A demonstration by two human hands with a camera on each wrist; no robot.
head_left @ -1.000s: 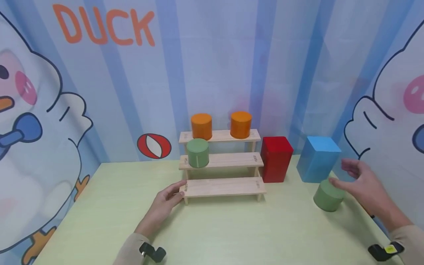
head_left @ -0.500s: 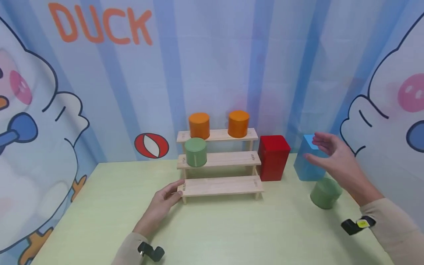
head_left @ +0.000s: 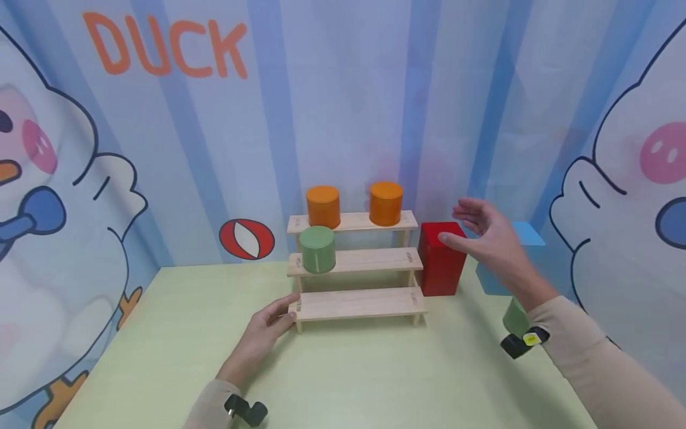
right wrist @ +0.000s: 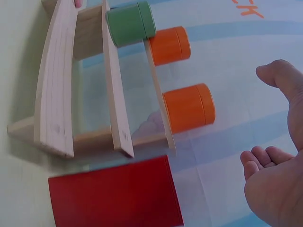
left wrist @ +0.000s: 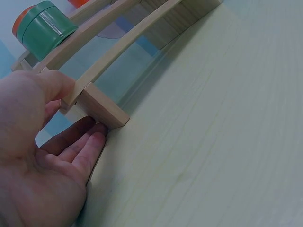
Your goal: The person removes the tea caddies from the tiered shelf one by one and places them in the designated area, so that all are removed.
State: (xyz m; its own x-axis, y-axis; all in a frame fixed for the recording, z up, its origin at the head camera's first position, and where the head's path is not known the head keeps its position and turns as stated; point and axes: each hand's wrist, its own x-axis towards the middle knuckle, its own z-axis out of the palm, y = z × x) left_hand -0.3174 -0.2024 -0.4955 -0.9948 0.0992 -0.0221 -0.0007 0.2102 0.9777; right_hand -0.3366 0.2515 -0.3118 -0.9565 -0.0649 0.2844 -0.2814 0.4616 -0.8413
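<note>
My left hand (head_left: pixel 265 330) holds the left end of the lowest step of a three-tier wooden shelf (head_left: pixel 359 304), thumb and fingers about its corner. In the left wrist view its fingertips (left wrist: pixel 97 135) touch the shelf's side leg (left wrist: pixel 106 106). My right hand (head_left: pixel 490 238) is in the air by the red box (head_left: pixel 443 268), thumb and fingers spread, nothing between them. A green lidded canister (head_left: pixel 318 250) stands on the middle step's left end. Two orange canisters (head_left: pixel 323 207) stand apart on the top step.
A blue box (head_left: pixel 493 277) stands at the right, partly behind my right forearm. Another green canister (head_left: pixel 515 319) on the pale table (head_left: pixel 343 381) is mostly hidden by that wrist. A printed curtain (head_left: pixel 348 107) hangs behind the shelf.
My right hand has left the green canister on the right and moved left and up, past the blue box to the red box. My left hand stays at the shelf.
</note>
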